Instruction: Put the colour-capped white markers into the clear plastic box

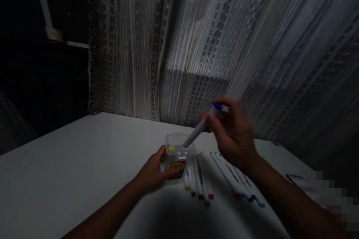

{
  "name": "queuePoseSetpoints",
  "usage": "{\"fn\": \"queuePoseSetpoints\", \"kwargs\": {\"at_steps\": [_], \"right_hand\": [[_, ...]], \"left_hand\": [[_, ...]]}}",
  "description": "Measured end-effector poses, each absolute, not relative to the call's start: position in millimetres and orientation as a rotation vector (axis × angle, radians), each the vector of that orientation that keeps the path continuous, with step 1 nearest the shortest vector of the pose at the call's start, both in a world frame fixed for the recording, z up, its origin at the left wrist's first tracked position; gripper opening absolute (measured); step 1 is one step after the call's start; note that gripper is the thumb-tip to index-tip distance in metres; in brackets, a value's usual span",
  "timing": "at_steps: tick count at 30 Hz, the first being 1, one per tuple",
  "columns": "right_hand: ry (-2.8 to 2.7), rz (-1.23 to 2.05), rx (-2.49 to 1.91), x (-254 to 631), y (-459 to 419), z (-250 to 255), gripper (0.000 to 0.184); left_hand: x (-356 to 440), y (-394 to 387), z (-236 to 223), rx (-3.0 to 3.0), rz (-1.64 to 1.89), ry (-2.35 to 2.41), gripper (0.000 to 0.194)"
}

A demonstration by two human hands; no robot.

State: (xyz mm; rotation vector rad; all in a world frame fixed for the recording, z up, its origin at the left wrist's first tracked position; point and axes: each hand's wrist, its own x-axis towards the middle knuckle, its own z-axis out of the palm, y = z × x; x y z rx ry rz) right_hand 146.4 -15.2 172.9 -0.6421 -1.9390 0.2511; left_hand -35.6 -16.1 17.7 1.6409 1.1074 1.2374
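From the head, see the left hand (153, 170) with its fingers clamped on the side of a clear plastic box (176, 138), upright on the tabletop (123, 149); looks light and thin-walled, likely stiff but apt to flex or crack under a hard squeeze; best taken low on the side walls, away from the rim (and perhaps a touch slippery where smooth); see also the right hand (235, 138), with its fingers closed on a white marker (198, 132) near the blue end, slanting down with the lower tip over or just beside the box opening; should be light, rigid and round, so prone to roll if set down; best pinched around the barrel, near the middle or the blue end, without hard pressure.

Now to the count: one box; one marker in the right hand; five in the nearer-left bunch (199, 179), just beside the box; at least five in the right bunch (232, 179) (too overlapped and dim for a firm total); one yellow round end (171, 148) showing at the box, perhaps of another marker; two hands.
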Motion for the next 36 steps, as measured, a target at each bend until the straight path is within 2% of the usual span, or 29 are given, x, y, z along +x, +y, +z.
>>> {"fn": "queuePoseSetpoints", "kwargs": {"at_steps": [6,13,23,36], "right_hand": [[-2.404,0.309,-0.959,107,-5,153,0.008],[-2.588,0.383,-1.151,101,0,154,0.017],[-2.787,0.543,-0.966,102,1,161,0.023],[-2.81,0.31,-0.936,107,-12,156,0.019]], "left_hand": [[-35,-18,22,1.672,1.281,1.024,0.059],[-37,-19,27,1.709,1.251,1.064,0.057],[-41,-17,20,1.76,1.248,1.057,0.055],[-40,-13,16,1.774,1.235,1.279,0.051]]}}
